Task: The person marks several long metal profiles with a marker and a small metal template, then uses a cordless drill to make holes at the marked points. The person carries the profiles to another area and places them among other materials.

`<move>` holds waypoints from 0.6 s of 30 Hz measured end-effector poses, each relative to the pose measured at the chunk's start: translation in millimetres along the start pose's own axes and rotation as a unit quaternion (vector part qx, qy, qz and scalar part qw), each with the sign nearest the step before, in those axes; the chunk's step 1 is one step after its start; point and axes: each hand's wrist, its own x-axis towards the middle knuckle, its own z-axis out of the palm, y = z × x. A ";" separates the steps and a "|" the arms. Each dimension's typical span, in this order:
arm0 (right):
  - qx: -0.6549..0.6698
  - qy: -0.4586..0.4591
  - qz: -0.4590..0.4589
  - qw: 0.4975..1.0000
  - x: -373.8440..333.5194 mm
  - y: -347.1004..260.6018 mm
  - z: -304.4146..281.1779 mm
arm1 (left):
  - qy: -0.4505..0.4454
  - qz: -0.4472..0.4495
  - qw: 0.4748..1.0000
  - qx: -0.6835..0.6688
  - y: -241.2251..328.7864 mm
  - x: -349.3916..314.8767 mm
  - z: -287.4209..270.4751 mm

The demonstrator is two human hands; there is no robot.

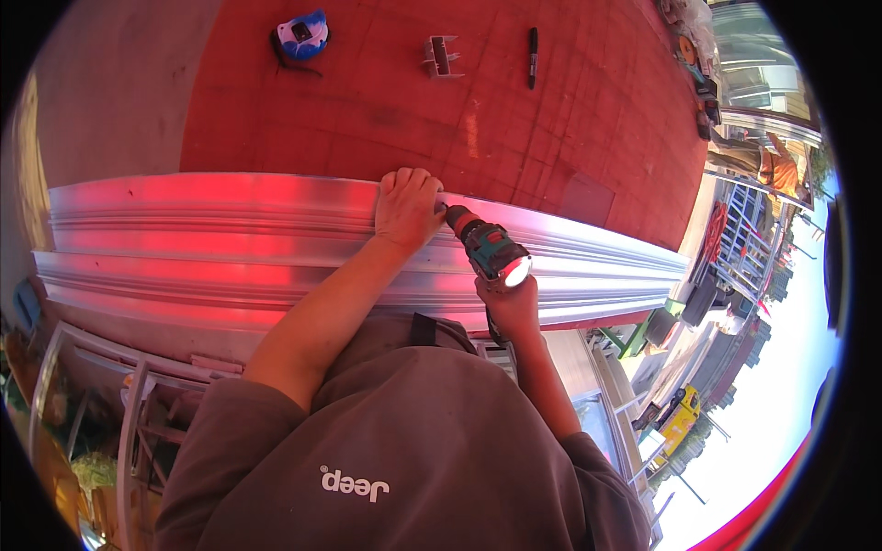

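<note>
Long silvery aluminium profiles (230, 216) lie side by side across the near part of a red work surface (367, 115). My left hand (409, 207) presses on the farther profile, its fingers together and curled over the far edge. In my right hand (511, 303) is a green and black cordless drill (489, 246), its grip mostly hidden by the drill body and my fingers. The drill's tip points at the profile's far edge, just right of my left hand. Whether the tip touches the metal I cannot tell.
Farther back on the red surface are a blue and white tape measure (303, 35), a short cut profile piece (443, 57) and a black marker (533, 58). A metal frame (133, 413) stands at lower left. Another person (779, 170) in orange is at far right.
</note>
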 end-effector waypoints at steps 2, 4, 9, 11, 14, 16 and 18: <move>0.002 -0.005 0.002 1.000 0.6 -2.5 -1.5 | 0.002 -0.001 1.000 -0.004 0.3 0.7 -0.7; -0.002 -0.014 0.007 1.000 1.5 -6.7 -3.0 | 0.005 -0.005 1.000 -0.007 -0.3 1.2 -1.9; -0.007 -0.017 0.012 1.000 1.7 -2.9 -5.4 | 0.003 0.000 1.000 -0.008 0.4 1.7 -0.3; -0.007 -0.019 0.014 1.000 2.0 -3.0 -4.9 | 0.007 0.002 1.000 -0.006 -0.6 1.3 -0.5; -0.010 -0.023 0.013 1.000 1.8 -4.6 -5.2 | 0.011 0.003 1.000 -0.004 -0.9 0.8 -1.1; -0.017 -0.025 0.010 0.999 2.1 -5.4 -5.9 | 0.012 0.002 1.000 -0.002 -0.9 0.9 -1.0; -0.026 -0.030 0.008 0.999 2.7 -8.5 -7.6 | 0.013 -0.001 1.000 0.000 -0.8 0.6 -0.5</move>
